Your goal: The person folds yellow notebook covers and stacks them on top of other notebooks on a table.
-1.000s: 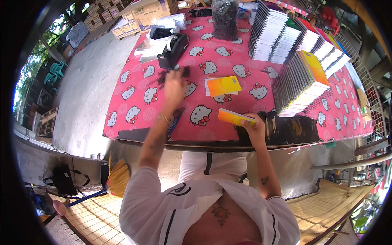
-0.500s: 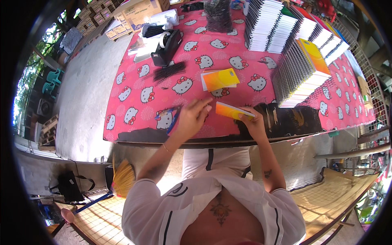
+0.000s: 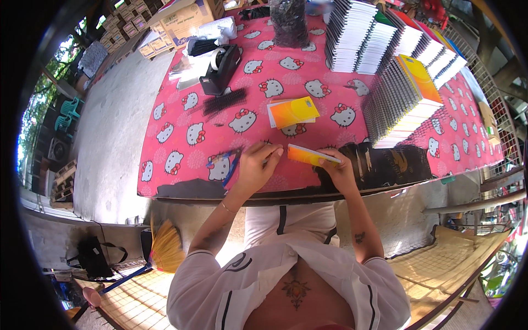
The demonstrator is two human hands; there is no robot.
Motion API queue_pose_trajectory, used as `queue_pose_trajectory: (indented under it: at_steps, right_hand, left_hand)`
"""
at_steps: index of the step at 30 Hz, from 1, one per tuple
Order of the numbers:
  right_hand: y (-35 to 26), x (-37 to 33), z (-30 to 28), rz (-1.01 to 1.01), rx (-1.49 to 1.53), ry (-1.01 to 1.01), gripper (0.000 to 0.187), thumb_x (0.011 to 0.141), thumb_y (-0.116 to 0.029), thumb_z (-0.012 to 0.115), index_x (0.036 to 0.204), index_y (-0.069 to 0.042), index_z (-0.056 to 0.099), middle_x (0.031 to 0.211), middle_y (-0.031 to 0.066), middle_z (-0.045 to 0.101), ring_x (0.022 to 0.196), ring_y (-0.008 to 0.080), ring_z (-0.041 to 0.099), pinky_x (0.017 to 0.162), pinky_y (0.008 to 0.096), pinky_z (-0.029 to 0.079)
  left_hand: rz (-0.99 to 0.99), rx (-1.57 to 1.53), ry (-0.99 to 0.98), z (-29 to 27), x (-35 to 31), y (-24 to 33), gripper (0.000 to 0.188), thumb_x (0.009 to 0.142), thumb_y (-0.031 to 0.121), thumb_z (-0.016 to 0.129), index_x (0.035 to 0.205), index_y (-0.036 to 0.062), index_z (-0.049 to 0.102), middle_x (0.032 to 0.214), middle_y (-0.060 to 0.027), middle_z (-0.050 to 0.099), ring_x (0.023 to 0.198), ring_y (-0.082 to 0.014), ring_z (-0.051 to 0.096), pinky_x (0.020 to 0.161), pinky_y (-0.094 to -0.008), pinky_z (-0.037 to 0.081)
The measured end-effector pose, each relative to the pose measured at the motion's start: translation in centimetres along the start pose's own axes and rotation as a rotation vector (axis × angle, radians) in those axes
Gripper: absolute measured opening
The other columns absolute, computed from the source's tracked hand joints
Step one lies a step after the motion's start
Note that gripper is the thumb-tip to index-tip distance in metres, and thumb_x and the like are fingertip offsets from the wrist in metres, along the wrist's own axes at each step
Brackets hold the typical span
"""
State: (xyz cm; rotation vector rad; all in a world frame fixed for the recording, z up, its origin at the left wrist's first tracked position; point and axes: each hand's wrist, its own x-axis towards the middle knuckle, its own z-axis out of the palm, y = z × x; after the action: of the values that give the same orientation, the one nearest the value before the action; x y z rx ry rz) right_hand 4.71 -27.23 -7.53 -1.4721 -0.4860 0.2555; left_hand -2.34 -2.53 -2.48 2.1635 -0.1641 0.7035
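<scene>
My right hand [image 3: 339,171] grips a small notebook [image 3: 308,155] with an orange and yellow cover, thumb on top, just above the table's near edge. Left of it, apart from the notebook, my left hand [image 3: 259,168] is closed with its fingertips together; whatever it may hold is too small to make out. Beside that wrist lies a blue-handled tool [image 3: 233,169], partly hidden. Loose orange and yellow covers [image 3: 292,112] lie overlapped on the pink tablecloth [image 3: 187,115] beyond my hands. Several black spiral coils [image 3: 225,102] rest farther left.
A black tape dispenser [image 3: 221,71] stands at the back left. To the right rises a stack of spiral notebooks [image 3: 397,104], with taller white notebook stacks [image 3: 352,38] behind. A dark plastic-wrapped bundle [image 3: 289,25] is at the back. A broom [image 3: 166,247] leans below left.
My left hand's fingers have drawn together from a looser, stretched pose. The right hand keeps the notebook, now slightly lower in view and seen more edge-on. The whole view has shifted a little.
</scene>
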Motion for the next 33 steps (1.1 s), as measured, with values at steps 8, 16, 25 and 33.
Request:
queue_pose_trajectory:
  at_steps: [8, 16, 25, 33]
  right_hand:
    - [-0.2, 0.0, -0.1, -0.032, -0.027, -0.025, 0.021, 0.097, -0.004, 0.065, 0.118, 0.002, 0.066, 0.102, 0.0044, 0.069, 0.093, 0.0085, 0.062, 0.084, 0.0242, 0.05]
    - [-0.9, -0.9, 0.7, -0.019, -0.009, 0.015, 0.021, 0.097, -0.005, 0.066, 0.116, 0.004, 0.066, 0.103, 0.0039, 0.068, 0.096, 0.0085, 0.06, 0.086, 0.0247, 0.05]
    - [-1.2, -2.0, 1.3, -0.008, -0.05, 0.104, 0.023, 0.096, -0.006, 0.067, 0.118, 0.003, 0.066, 0.106, 0.0033, 0.068, 0.098, 0.0079, 0.06, 0.089, 0.0249, 0.049]
    - [-2.1, -1.8, 0.5, -0.02, -0.12, 0.012, 0.023, 0.096, -0.007, 0.067, 0.117, 0.002, 0.067, 0.102, 0.0039, 0.07, 0.095, 0.0072, 0.06, 0.086, 0.024, 0.049]
  left_hand:
    - [0.1, -0.078, -0.125, -0.2, 1.6, -1.8, 0.021, 0.093, 0.021, 0.069, 0.108, 0.0057, 0.07, 0.08, -0.0129, 0.064, 0.067, -0.0306, 0.066, 0.058, -0.038, 0.051]
    - [0.258, 0.283, -0.372, -1.1, 3.6, 0.3, 0.045, 0.091, 0.029, 0.07, 0.129, 0.0082, 0.061, 0.119, -0.013, 0.058, 0.099, -0.0299, 0.06, 0.078, -0.0444, 0.048]
    - [0.399, 0.607, -0.134, 1.6, 0.5, 1.5, 0.04, 0.094, 0.027, 0.063, 0.131, 0.01, 0.06, 0.131, -0.0077, 0.061, 0.126, -0.0264, 0.055, 0.116, -0.0629, 0.019]
    - [0.267, 0.17, -0.478, -1.2, 4.4, 0.9, 0.021, 0.085, 0.029, 0.076, 0.097, 0.0131, 0.068, 0.091, -0.0018, 0.069, 0.089, -0.0232, 0.067, 0.113, -0.0535, 0.03]
